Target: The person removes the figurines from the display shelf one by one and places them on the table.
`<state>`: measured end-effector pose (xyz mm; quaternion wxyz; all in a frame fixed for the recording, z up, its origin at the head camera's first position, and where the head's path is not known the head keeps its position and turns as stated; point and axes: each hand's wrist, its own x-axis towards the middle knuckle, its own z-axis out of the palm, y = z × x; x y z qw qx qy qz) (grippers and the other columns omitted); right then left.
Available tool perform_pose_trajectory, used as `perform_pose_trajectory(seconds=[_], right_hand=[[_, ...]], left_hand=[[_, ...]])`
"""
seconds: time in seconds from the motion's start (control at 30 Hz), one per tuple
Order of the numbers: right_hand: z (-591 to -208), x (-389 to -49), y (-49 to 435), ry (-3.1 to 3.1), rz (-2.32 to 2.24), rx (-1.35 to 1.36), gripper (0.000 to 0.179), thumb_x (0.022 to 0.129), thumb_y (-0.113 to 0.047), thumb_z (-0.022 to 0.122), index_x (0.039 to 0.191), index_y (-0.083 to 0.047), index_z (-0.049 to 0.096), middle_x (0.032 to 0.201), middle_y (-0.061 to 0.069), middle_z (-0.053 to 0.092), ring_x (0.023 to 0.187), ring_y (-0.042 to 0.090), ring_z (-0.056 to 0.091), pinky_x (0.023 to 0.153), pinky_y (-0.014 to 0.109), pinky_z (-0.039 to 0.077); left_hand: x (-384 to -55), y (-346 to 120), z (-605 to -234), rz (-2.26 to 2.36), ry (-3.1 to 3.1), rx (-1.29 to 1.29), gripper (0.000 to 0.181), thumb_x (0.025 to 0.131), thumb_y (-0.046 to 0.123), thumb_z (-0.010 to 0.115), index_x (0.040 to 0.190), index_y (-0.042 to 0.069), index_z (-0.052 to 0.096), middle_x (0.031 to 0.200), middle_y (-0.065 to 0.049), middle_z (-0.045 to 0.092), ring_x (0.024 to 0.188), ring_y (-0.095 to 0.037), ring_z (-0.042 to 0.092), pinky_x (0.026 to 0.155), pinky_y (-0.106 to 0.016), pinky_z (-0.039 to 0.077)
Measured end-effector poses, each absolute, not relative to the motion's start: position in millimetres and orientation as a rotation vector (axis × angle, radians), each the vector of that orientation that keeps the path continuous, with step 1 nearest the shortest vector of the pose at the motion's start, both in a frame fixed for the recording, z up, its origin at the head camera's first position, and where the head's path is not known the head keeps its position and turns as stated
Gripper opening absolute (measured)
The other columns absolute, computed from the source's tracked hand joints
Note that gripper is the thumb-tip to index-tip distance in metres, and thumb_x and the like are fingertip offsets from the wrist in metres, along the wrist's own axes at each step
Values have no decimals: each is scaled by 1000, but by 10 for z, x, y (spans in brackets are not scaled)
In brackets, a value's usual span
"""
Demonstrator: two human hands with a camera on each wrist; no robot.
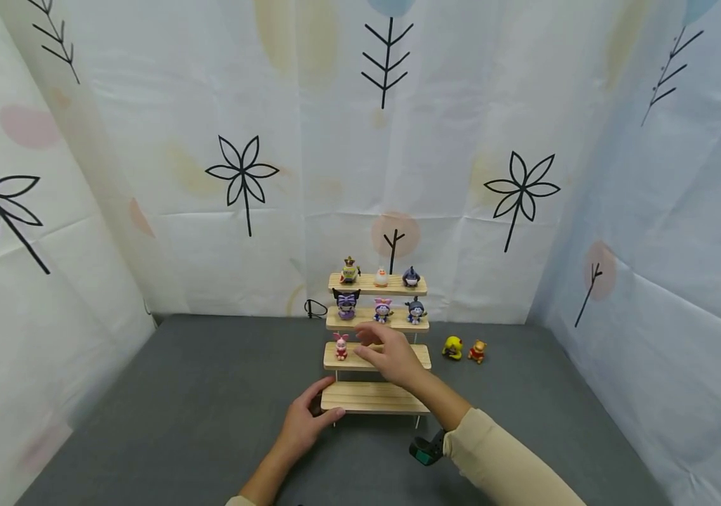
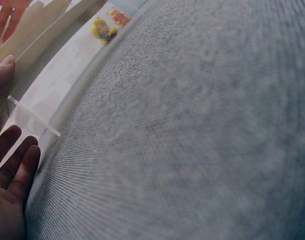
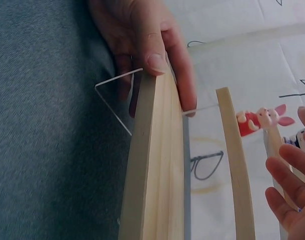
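A stepped wooden display stand (image 1: 374,398) with several tiers stands on the grey table. My left hand (image 1: 306,424) grips the left end of its lowest tier; in the right wrist view the thumb (image 3: 155,62) lies on the front edge and a finger reaches behind. My right hand (image 1: 392,357) hovers over the tier above, fingers loosely bent, nothing visible between them. Just left of those fingertips, a pink piglet figurine (image 1: 341,346) in red stands on that tier. Higher up are a purple figurine with black ears (image 1: 346,304), a pink-bowed figurine (image 1: 382,310) and a grey-hooded figurine (image 1: 415,310).
The top tier carries a crowned yellow figurine (image 1: 349,270), a white figurine (image 1: 381,277) and a dark blue one (image 1: 411,277). Right of the stand sit a yellow-haired figurine (image 1: 452,347) and a bear figurine (image 1: 477,351). A patterned white curtain (image 1: 310,140) hangs behind the table.
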<state>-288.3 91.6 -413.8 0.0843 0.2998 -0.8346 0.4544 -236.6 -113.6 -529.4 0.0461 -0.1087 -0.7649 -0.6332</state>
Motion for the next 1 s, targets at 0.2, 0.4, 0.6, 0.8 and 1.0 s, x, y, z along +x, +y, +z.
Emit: perform_pose_trajectory(seconds=[0.2, 0.4, 0.6, 0.8, 1.0], right_hand=[[-4140, -2908, 789, -2506, 1376, 901, 37, 93, -13, 67, 129, -9, 60, 112, 10, 66, 98, 23, 64, 86, 42, 51], [-4203, -2943, 683, -2517, 1366, 898, 37, 93, -15, 68, 128, -10, 60, 106, 5, 67, 94, 19, 65, 80, 34, 52], [-4258, -2960, 606, -2519, 1365, 865, 40, 89, -12, 72, 128, -11, 60, 101, 1, 67, 90, 16, 64, 78, 31, 52], [-4317, -2989, 565, -2485, 1339, 859, 40, 88, -6, 72, 127, -10, 61, 104, 2, 67, 92, 15, 64, 79, 30, 52], [-4335, -2982, 536, -2462, 1324, 836, 39, 87, -3, 72, 125, -6, 62, 104, 3, 67, 92, 16, 63, 80, 30, 52]], left_hand=[[-2375, -1133, -5301, -1940, -2326, -342, 62, 82, 16, 79, 136, 2, 53, 115, -18, 62, 89, -19, 61, 68, -26, 51], [-2362, -1137, -5307, -1986, -2290, -348, 62, 81, 13, 80, 136, 3, 53, 116, -19, 62, 86, -18, 62, 65, -27, 52], [-2361, -1136, -5324, -1990, -2273, -360, 62, 81, 10, 80, 137, 2, 53, 118, -18, 62, 89, -17, 62, 67, -27, 52], [-2332, -1130, -5257, -2009, -2258, -366, 62, 82, 8, 79, 137, -1, 51, 117, -19, 62, 86, -16, 62, 66, -27, 52], [-2350, -1131, -5265, -1990, -2305, -352, 62, 82, 7, 78, 137, -3, 50, 116, -20, 62, 86, -17, 62, 66, -27, 52]])
